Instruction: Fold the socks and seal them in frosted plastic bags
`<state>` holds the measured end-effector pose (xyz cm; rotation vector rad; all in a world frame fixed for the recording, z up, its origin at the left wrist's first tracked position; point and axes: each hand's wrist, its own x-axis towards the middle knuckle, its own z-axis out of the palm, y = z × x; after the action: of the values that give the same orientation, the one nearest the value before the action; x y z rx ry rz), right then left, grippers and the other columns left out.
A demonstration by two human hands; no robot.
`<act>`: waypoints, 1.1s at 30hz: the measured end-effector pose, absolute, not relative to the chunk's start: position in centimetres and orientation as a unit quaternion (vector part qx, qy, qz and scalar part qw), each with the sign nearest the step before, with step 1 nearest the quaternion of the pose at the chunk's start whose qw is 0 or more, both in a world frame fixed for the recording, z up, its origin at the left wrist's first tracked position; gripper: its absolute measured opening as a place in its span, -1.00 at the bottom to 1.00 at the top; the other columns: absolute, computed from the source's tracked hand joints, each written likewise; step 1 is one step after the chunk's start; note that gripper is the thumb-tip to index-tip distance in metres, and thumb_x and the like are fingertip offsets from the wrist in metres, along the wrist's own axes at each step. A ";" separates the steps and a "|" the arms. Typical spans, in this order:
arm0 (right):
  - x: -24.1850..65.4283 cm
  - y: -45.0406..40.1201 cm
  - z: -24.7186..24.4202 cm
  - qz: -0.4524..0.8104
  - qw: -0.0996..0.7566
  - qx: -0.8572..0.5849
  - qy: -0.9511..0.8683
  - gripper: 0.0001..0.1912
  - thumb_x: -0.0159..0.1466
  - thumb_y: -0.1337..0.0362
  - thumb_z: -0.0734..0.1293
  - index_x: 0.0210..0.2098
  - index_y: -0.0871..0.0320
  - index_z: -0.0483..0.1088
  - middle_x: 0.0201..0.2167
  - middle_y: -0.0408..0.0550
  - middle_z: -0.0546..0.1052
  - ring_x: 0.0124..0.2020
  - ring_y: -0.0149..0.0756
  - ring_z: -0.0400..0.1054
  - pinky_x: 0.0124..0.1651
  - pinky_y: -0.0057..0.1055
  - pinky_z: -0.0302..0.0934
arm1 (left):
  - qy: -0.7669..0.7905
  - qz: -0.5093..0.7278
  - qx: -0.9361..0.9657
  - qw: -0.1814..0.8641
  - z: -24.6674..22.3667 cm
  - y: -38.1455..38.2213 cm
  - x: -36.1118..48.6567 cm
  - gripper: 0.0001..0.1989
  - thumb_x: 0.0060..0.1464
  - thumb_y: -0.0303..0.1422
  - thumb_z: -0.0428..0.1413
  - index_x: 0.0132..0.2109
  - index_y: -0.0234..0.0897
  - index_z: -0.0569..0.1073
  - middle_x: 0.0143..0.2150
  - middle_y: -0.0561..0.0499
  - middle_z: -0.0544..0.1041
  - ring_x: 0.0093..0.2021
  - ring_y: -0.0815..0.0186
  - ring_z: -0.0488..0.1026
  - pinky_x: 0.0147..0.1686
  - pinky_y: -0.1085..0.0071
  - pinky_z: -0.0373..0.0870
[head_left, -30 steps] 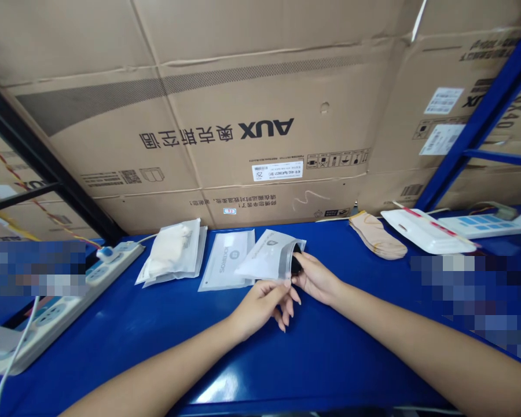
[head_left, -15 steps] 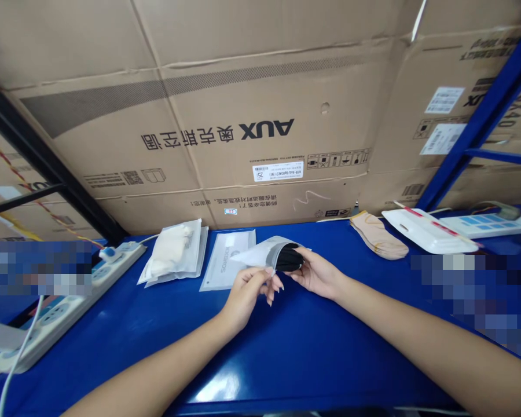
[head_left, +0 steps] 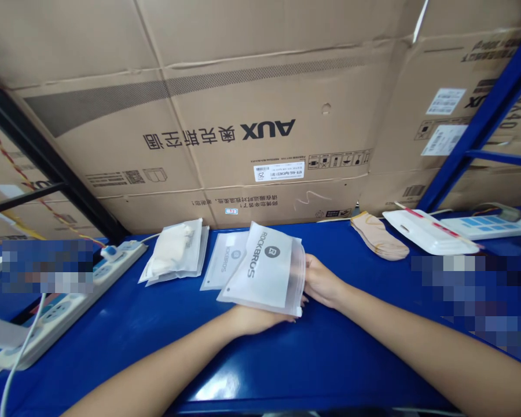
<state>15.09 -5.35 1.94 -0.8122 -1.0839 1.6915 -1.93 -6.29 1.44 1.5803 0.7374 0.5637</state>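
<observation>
A frosted plastic zip bag (head_left: 269, 272) printed ROCKBROS, with a white panel inside, is tilted above the table, printed face up. My left hand (head_left: 258, 320) supports it from below, its fingers mostly hidden under the bag and the tips showing near the slider corner. My right hand (head_left: 323, 282) is closed at the bag's zip edge, fingers partly behind it. The black folded fabric seen earlier is out of sight. Behind the held bag, a second ROCKBROS bag (head_left: 219, 260) lies flat and partly covered.
Filled frosted bags (head_left: 173, 252) are stacked at the left, beside a white power strip (head_left: 61, 310). Beige socks (head_left: 380, 234) and a white plastic tray (head_left: 429, 231) with a red-and-white stick lie back right. A large cardboard sheet (head_left: 200, 98) stands behind the blue table (head_left: 260, 370).
The bag has been turned so its printed face shows; its open mouth and the black fabric are no longer visible. My left hand has moved from the bag's mouth to underneath it.
</observation>
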 end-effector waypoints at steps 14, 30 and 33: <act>17.6 -3.9 2.4 0.659 0.289 -0.390 -0.574 -0.47 -0.06 0.16 0.58 -0.11 0.18 0.54 -0.28 -0.02 0.62 -0.25 -0.14 0.52 -0.16 -0.18 0.44 | 0.393 0.351 0.369 0.766 4.1 -2.1 -4.4 -0.58 0.05 -0.15 0.26 -0.05 -0.36 0.51 -0.19 -0.20 0.64 -0.25 0.09 0.61 -0.23 0.27 0.55; 16.4 -4.3 1.4 0.647 0.406 -0.379 -0.522 -0.46 -0.08 0.08 0.59 -0.15 0.21 0.56 -0.22 0.07 0.64 -0.17 -0.01 0.53 0.05 0.01 0.35 | 0.450 0.427 0.444 0.647 3.1 -2.7 -3.6 -0.50 -0.07 -0.09 0.34 -0.06 -0.33 0.51 -0.22 -0.14 0.65 -0.36 0.24 0.59 -0.39 0.43 0.53; 16.2 -4.4 1.5 0.652 0.399 -0.391 -0.512 -0.48 -0.07 0.09 0.59 -0.18 0.23 0.57 -0.25 0.06 0.64 -0.20 -0.02 0.54 0.03 -0.01 0.36 | 0.455 0.434 0.467 0.622 3.3 -2.5 -3.7 -0.51 -0.05 -0.08 0.32 -0.07 -0.33 0.52 -0.17 -0.15 0.65 -0.31 0.21 0.60 -0.37 0.42 0.53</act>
<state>16.15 -4.44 1.47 -0.9896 -1.2965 1.6502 -3.71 -2.54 3.28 1.0731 1.0457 0.9977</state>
